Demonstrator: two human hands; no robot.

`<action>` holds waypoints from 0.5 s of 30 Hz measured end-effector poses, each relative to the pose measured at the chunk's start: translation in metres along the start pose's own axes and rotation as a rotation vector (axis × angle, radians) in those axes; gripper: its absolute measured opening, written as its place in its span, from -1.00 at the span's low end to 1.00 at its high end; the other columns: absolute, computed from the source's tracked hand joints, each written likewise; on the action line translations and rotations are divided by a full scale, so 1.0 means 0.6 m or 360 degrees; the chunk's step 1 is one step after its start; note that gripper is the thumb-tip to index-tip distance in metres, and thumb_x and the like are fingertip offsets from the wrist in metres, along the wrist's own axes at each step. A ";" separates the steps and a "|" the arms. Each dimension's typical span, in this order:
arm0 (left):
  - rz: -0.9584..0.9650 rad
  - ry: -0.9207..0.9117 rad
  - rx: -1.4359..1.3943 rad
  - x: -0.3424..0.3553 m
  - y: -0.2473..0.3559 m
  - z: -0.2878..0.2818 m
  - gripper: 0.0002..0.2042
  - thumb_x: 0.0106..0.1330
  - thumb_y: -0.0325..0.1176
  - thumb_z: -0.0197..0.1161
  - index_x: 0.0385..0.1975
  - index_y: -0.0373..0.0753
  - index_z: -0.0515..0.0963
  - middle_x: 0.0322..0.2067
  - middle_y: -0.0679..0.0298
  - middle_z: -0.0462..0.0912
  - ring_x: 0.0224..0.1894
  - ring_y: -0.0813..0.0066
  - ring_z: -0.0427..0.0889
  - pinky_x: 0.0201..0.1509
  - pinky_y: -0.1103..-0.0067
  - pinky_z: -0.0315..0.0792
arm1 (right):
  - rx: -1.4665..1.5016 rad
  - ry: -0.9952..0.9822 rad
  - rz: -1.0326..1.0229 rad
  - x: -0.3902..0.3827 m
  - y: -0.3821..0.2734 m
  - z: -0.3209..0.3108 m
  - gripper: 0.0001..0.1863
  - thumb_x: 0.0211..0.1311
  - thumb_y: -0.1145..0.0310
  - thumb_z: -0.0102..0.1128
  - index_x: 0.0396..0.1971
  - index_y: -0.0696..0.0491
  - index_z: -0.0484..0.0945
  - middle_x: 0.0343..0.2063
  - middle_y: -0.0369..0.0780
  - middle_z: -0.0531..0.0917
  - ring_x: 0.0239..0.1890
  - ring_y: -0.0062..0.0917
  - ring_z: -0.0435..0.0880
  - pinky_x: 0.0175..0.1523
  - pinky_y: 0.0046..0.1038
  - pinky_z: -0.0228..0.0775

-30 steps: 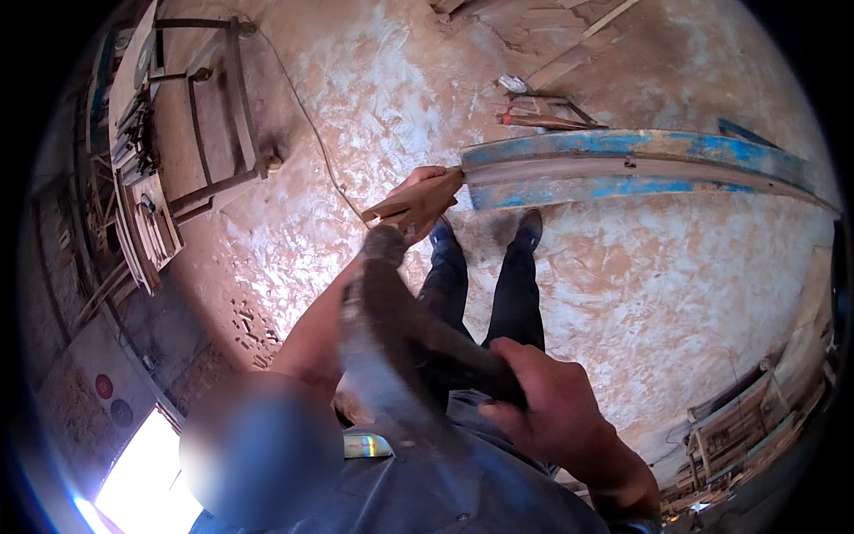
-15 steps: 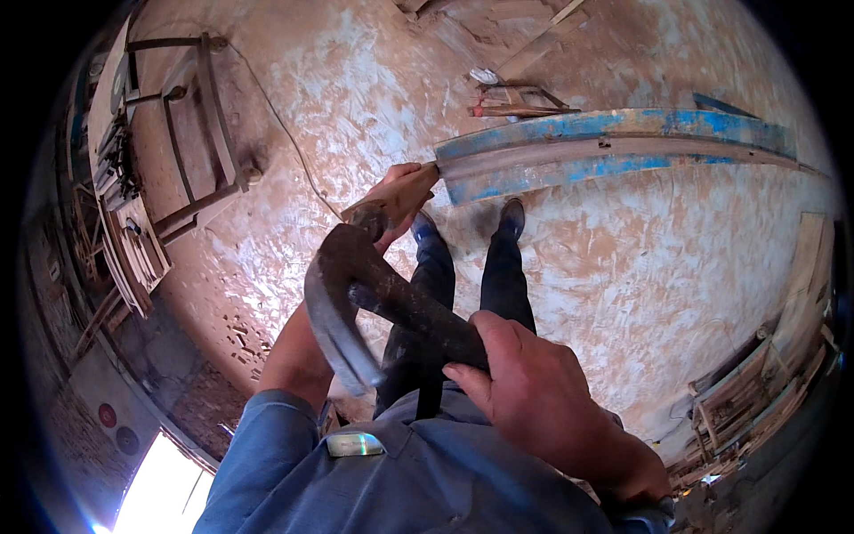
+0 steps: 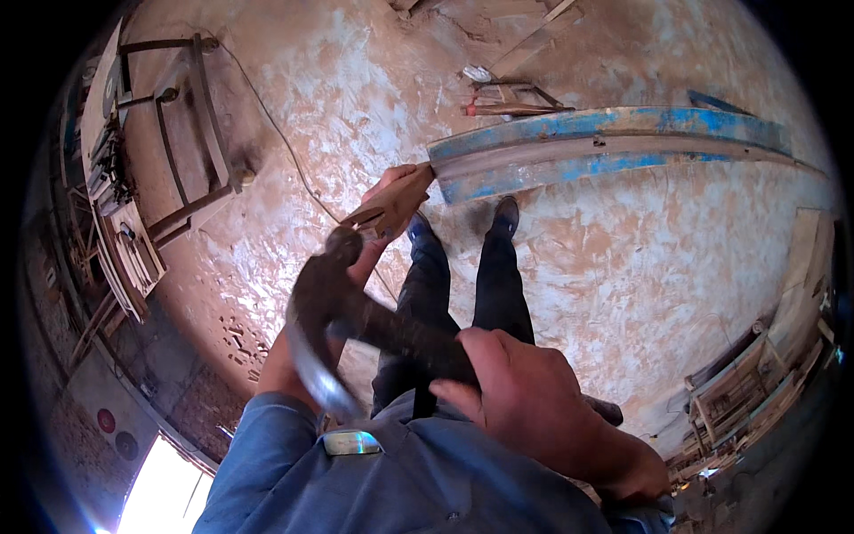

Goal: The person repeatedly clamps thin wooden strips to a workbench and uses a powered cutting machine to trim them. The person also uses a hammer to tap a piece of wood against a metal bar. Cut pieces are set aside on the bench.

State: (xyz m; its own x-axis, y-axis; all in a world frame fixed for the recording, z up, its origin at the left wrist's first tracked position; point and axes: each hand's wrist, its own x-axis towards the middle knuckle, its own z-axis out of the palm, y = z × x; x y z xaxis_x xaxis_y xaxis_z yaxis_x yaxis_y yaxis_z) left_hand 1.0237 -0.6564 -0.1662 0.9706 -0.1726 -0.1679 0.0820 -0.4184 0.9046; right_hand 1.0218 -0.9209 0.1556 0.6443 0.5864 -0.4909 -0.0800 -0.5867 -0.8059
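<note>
My right hand point(image 3: 525, 383) is closed around the dark handle of a claw hammer point(image 3: 405, 338). Its head, with the claw curving toward me, hangs over my left forearm, and its face overlaps the near end of a wood piece point(image 3: 405, 198); whether they touch I cannot tell. That short, tapered wood piece is gripped in my left hand point(image 3: 389, 182), fingers largely hidden behind it. Its far end meets the left end of a long wooden beam point(image 3: 525, 173) with worn blue paint and a groove along its length.
Behind the beam lie a wooden-handled tool point(image 3: 507, 109) and scrap boards. A cord point(image 3: 276, 133) crosses the floor at left, beside a wooden frame point(image 3: 209, 116) and stacked slats point(image 3: 133, 258). More timber point(image 3: 756, 383) is piled at right. My feet stand just in front of the beam.
The hammer head has shifted left and slightly down, baring more of the wood piece's near end. My left hand still holds the wood at the beam's end.
</note>
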 end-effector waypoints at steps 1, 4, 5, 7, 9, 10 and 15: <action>-0.0020 0.0024 0.0006 0.001 -0.005 0.002 -0.52 0.27 -0.54 0.32 0.14 -0.31 0.29 0.00 0.12 0.53 0.03 0.39 0.59 0.09 0.54 0.52 | 0.0011 0.0008 -0.0081 -0.001 0.001 -0.003 -0.59 0.25 0.06 0.27 -0.33 0.11 0.38 -0.54 -0.07 0.58 -0.49 -0.19 0.68 -0.43 -0.25 0.54; 0.0029 0.0025 -0.0081 0.003 0.035 -0.005 -0.53 0.27 -0.53 0.32 0.13 -0.32 0.31 -0.03 0.11 0.58 0.02 0.42 0.60 0.06 0.53 0.54 | 0.0044 -0.0018 -0.0117 -0.002 0.012 -0.002 -0.56 0.23 0.03 0.28 -0.33 0.11 0.38 -0.52 -0.07 0.58 -0.49 -0.17 0.68 -0.43 -0.23 0.54; 0.0014 0.0016 -0.0228 0.008 0.035 -0.002 -0.54 0.26 -0.53 0.33 0.13 -0.32 0.31 -0.04 0.10 0.59 0.01 0.42 0.61 0.05 0.53 0.54 | 0.0037 -0.0042 0.0039 0.004 0.021 0.005 -0.56 0.22 0.02 0.29 -0.33 0.11 0.38 -0.51 -0.07 0.58 -0.48 -0.17 0.68 -0.43 -0.23 0.55; -0.0022 -0.0005 0.0077 0.009 0.028 0.003 -0.55 0.26 -0.52 0.35 0.11 -0.31 0.34 -0.04 0.10 0.60 0.00 0.41 0.62 0.04 0.52 0.55 | 0.0008 -0.0090 0.0194 0.008 0.021 0.005 -0.55 0.20 0.01 0.30 -0.33 0.11 0.38 -0.50 -0.07 0.58 -0.48 -0.18 0.67 -0.42 -0.23 0.55; -0.0066 0.0005 0.0158 0.011 0.019 0.001 -0.55 0.25 -0.50 0.36 0.10 -0.30 0.36 -0.05 0.10 0.61 -0.01 0.40 0.63 0.03 0.52 0.55 | -0.0035 -0.0130 0.0198 0.006 0.006 -0.006 -0.54 0.20 0.01 0.30 -0.33 0.11 0.38 -0.48 -0.06 0.58 -0.47 -0.18 0.67 -0.41 -0.23 0.54; -0.0104 0.0015 0.0084 0.007 0.027 -0.004 -0.55 0.25 -0.50 0.36 0.10 -0.30 0.36 -0.05 0.11 0.61 -0.01 0.41 0.63 0.04 0.52 0.55 | -0.0034 -0.0119 0.0103 0.001 0.001 -0.008 -0.55 0.21 0.01 0.29 -0.33 0.11 0.38 -0.48 -0.06 0.58 -0.46 -0.18 0.67 -0.41 -0.23 0.54; -0.0012 0.0099 0.0119 0.005 0.037 -0.001 -0.49 0.18 -0.45 0.42 0.14 -0.13 0.41 -0.07 0.21 0.67 -0.05 0.38 0.68 0.02 0.54 0.53 | -0.0065 -0.0067 -0.0004 -0.001 0.018 0.004 -0.56 0.24 0.00 0.27 -0.34 0.10 0.38 -0.49 -0.05 0.58 -0.45 -0.21 0.68 -0.45 -0.25 0.53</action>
State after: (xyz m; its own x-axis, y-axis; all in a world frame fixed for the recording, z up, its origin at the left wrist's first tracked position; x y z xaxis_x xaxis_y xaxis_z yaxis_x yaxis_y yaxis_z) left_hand 1.0287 -0.6655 -0.1465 0.9824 -0.1146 -0.1476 0.0742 -0.4854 0.8711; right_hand 1.0186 -0.9265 0.1465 0.6118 0.6105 -0.5030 -0.0468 -0.6069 -0.7934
